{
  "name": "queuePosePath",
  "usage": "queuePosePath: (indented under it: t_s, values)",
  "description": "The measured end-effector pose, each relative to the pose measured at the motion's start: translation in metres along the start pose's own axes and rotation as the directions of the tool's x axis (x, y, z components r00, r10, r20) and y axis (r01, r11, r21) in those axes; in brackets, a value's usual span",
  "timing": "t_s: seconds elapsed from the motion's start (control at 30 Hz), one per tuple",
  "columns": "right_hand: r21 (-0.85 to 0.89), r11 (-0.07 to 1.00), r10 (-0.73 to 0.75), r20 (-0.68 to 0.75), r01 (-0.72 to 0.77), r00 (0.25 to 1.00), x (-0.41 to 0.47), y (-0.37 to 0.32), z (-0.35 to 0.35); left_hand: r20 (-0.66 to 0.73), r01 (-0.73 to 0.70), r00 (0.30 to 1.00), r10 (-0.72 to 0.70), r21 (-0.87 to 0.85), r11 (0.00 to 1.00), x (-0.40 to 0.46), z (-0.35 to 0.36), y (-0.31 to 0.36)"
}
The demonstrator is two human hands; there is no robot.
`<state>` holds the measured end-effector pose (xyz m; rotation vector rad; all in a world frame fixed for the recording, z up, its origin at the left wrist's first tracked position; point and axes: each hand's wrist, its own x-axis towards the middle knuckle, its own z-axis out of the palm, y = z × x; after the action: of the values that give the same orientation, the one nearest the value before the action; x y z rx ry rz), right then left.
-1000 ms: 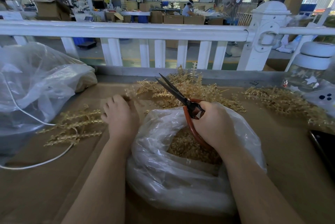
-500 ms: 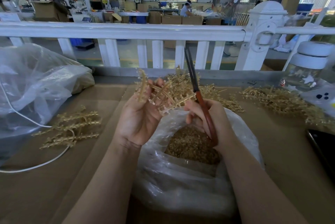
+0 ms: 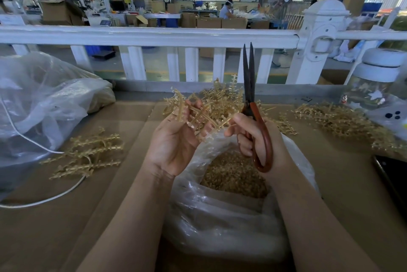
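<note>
Amber plastic runner [image 3: 198, 115], branched and studded with small moulded parts, held in the left hand [image 3: 174, 141]: palm up, fingers curled round its stems, just above the mouth of the clear bag [image 3: 220, 227]. The right hand [image 3: 255, 137], also above the bag's mouth, has its fingers wrapped through the red loop handle of the scissors [image 3: 249, 104]. The blades stand upright and almost together, clear of the runner, while thumb and forefinger reach toward the nearest stem tip.

Step in hand, as judged: presenting a runner for clipping, with no cut begun. The next move calls for tilting the blades down, parting them and seating them at a stem's base, so that cut parts fall onto the clipped pieces [image 3: 233, 174] inside the bag.

Behind the bag lies a heap of runners [image 3: 220, 95]. Left of it are a few loose runners [image 3: 88, 152], a white cable [image 3: 44, 200] and a second bag [image 3: 44, 100]. Right of it are more runners [image 3: 343, 122] and a white-lidded jar [image 3: 378, 86]. All rest on brown cardboard [image 3: 110, 216]. Beyond the bag, a white railing [image 3: 154, 37] fronts a workshop hall with cartons and a seated worker [image 3: 225, 10].
</note>
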<state>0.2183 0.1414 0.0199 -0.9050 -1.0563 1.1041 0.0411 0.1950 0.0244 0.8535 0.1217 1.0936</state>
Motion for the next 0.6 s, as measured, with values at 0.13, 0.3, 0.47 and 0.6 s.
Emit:
queuePosePath:
  t_s: [0.13,0.3,0.47,0.6]
  values:
    - [-0.093,0.996,0.0,-0.079,-0.007,0.997,0.0,-0.001,0.002,0.019,0.024,0.999,-0.025,0.033,0.999,-0.001,0.001,-0.002]
    - [-0.058,0.998,-0.032,-0.112,0.026,0.993,0.0,-0.002,0.002,0.022,0.052,0.998,-0.054,0.074,0.996,-0.002,0.003,0.0]
    - [-0.011,0.994,-0.108,-0.097,0.107,0.989,0.0,-0.001,0.002,-0.062,0.092,0.995,-0.083,0.163,0.982,-0.005,0.007,0.003]
    - [-0.016,0.989,-0.15,-0.066,0.149,0.987,-0.002,-0.002,0.001,-0.208,0.398,0.916,-0.343,0.367,0.841,-0.007,0.011,0.0]
